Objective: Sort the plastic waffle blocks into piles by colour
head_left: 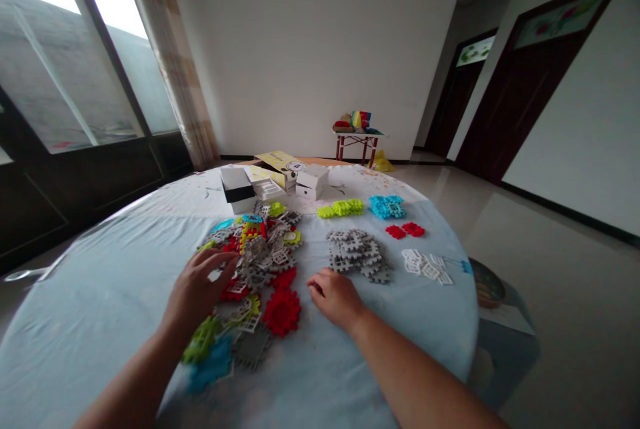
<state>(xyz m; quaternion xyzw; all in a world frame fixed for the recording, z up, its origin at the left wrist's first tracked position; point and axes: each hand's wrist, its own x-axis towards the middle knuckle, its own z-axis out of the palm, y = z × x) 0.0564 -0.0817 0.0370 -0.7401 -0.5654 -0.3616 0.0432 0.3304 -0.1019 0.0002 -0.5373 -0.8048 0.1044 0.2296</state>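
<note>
My left hand (203, 279) reaches over the left side of a mixed pile of plastic building pieces (260, 252), its fingers bent and apart. A whitish bit shows in the gap between thumb and fingers; it seems to lie in the pile. My right hand (335, 295) rests on the cloth between this pile and a heap of grey square pieces (357, 252), fingers curled together. Whatever they may hold is hidden. Near me in the mixed pile lie a red gear (281, 312), a green gear (201, 341), a blue piece (213, 363) and a grey plate (251, 347).
Sorted groups lie rightward: lime pieces (341, 208), blue pieces (386, 207), red pieces (413, 229) and white lattice pieces (425, 265). An open white box (237, 190), a smaller white box (312, 182) and a yellow carton (280, 163) stand at the far side of the round table.
</note>
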